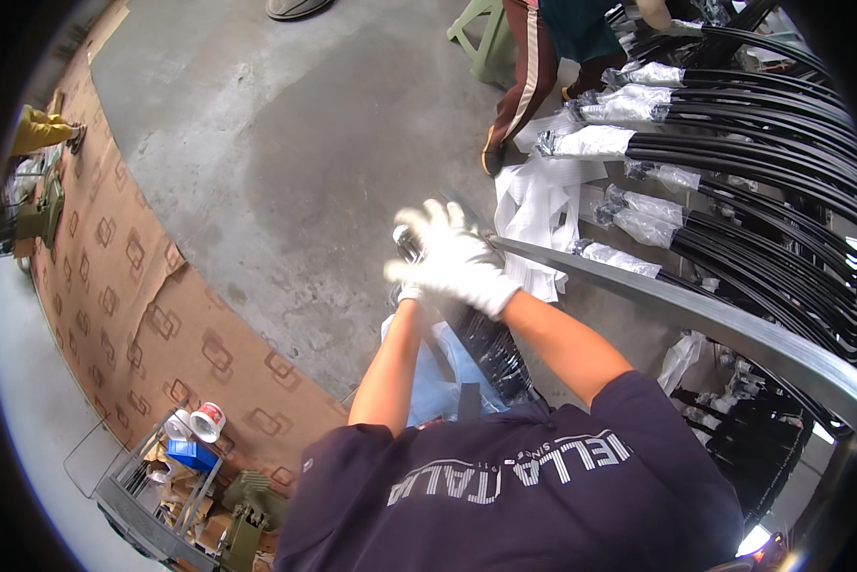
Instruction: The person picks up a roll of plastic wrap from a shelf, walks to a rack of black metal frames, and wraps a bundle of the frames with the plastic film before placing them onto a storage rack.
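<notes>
Both my hands wear white gloves and meet over the floor in front of me, blurred by motion. My right hand lies across the left, its fingers spread and stretched out. My left hand is mostly hidden behind it, so its fingers cannot be made out. Something dark shows between the gloves, too covered to name. Below my hands, close to my body, is a black bundle wrapped in clear plastic. A long grey metal rail runs from beside my right hand toward the lower right.
Black tubes with plastic-wrapped ends lie in bundles on a rack at right. White sheeting hangs before them. Another person's leg and a green stool are ahead. Brown patterned covering and a cart are at left.
</notes>
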